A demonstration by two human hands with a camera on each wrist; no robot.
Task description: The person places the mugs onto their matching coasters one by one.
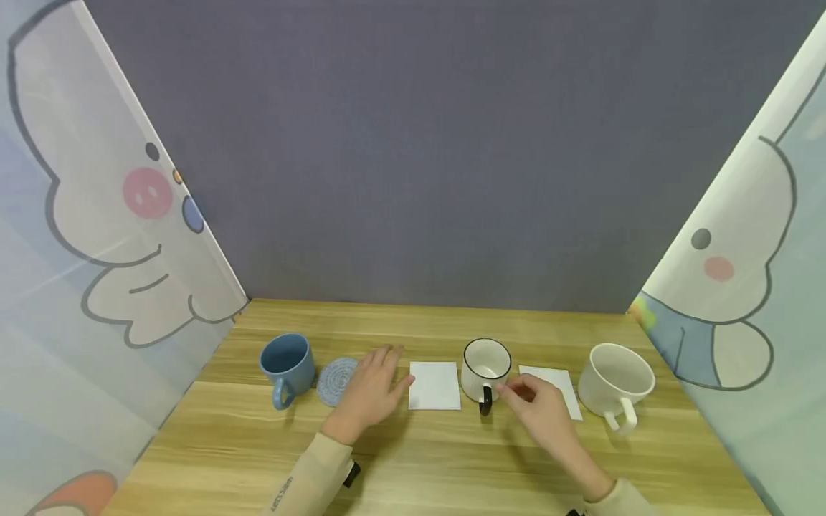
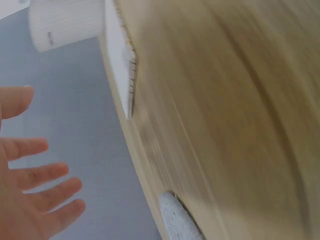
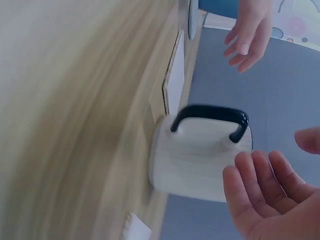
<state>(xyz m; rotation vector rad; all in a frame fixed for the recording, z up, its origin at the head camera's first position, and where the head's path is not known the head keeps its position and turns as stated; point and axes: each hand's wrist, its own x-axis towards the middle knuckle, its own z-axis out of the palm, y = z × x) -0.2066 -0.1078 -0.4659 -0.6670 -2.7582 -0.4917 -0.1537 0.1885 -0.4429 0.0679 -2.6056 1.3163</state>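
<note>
A white mug [image 1: 478, 385] with a dark rim and a black handle [image 3: 212, 112] stands between two white square coasters. At its right side is my right hand [image 1: 538, 410], fingers bent slightly, thumb apart from them in the right wrist view; whether the fingertips touch the mug I cannot tell. My left hand [image 1: 374, 388] hovers between the round blue-grey coaster [image 1: 334, 381] and the left white square coaster [image 1: 435, 385]. Its fingers are spread and hold nothing. Part of the right white square coaster [image 1: 563, 382] is hidden behind my right hand.
A blue mug [image 1: 293, 374] stands at the left of the wooden table [image 1: 426, 466]. On the right is a larger white mug [image 1: 606, 387], handle toward me. A grey panel [image 1: 413, 158] rises behind the table, with cartoon-printed curtains [image 1: 39, 301] on both sides.
</note>
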